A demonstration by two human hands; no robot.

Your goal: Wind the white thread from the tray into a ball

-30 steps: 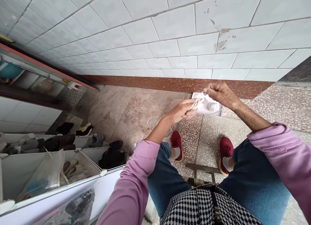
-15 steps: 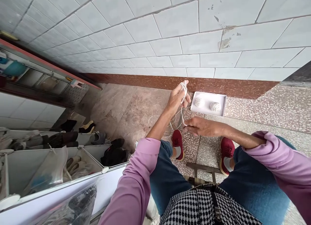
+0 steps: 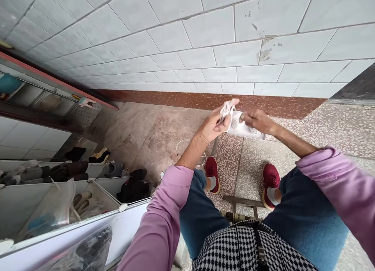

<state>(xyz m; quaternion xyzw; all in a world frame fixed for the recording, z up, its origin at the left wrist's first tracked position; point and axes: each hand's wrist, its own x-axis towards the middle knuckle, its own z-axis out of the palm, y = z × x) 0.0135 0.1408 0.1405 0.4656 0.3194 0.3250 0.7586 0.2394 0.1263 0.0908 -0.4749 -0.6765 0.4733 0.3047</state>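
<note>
My left hand [image 3: 215, 124] is closed on a white cord [image 3: 227, 110] wound in several turns about its fingers. To its right, my right hand [image 3: 258, 120] is raised with its fingers curled in a pinch on the cord; the strand at the fingertips is hard to make out against the tray. Behind and below that hand, a shallow white tray [image 3: 241, 132] stands on the floor with two balls of white cord, one ball [image 3: 235, 123] by my left fingers and the other ball [image 3: 254, 131] partly covered. Loose loops of cord [image 3: 177, 147] lie on the floor beneath my left forearm.
A tiled wall [image 3: 187, 60] with a brown skirting [image 3: 164, 98] rises in front. My red shoes [image 3: 212, 172] stand either side of a wooden stool bar [image 3: 243, 202]. At left are white bins [image 3: 96, 224] with shoes and bags, and dark shoes [image 3: 99, 156] beyond.
My right hand has moved up and away from my knees to the tray, level with my left hand. My left hand has turned slightly, still holding the wound cord. The view has shifted a little.
</note>
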